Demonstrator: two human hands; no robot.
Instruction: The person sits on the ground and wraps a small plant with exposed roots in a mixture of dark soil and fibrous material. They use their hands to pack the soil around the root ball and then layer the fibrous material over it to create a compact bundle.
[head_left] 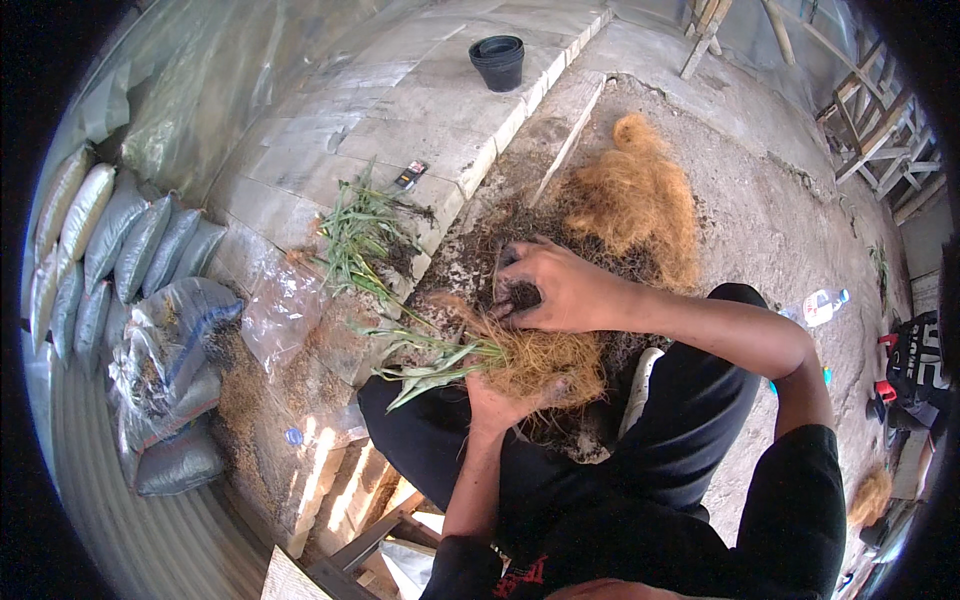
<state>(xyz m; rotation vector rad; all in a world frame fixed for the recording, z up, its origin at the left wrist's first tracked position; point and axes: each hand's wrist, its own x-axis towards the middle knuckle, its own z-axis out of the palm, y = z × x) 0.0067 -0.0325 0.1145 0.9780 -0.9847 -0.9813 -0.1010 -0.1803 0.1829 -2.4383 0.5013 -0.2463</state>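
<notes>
My left hand [497, 404] is closed under a bundle of golden-brown coir fibre [555, 362]. Long green leaves of a plant [428, 372] stick out of the bundle toward the left. Just above it, my right hand [572, 288] curls its fingers round a clump of dark soil [523, 295]. A loose heap of the same dark soil [490, 232] spreads on the ground beyond both hands. The bundle's underside is partly hidden by my left hand and lap.
Loose coir [640, 195] is piled at the far right of the soil. Cut green plants [360, 232] and a small dark packet [411, 175] lie on the slab. Nested black pots [497, 66] stand farther back. Filled sacks [145, 245] line the left; a plastic bottle [822, 306] lies right.
</notes>
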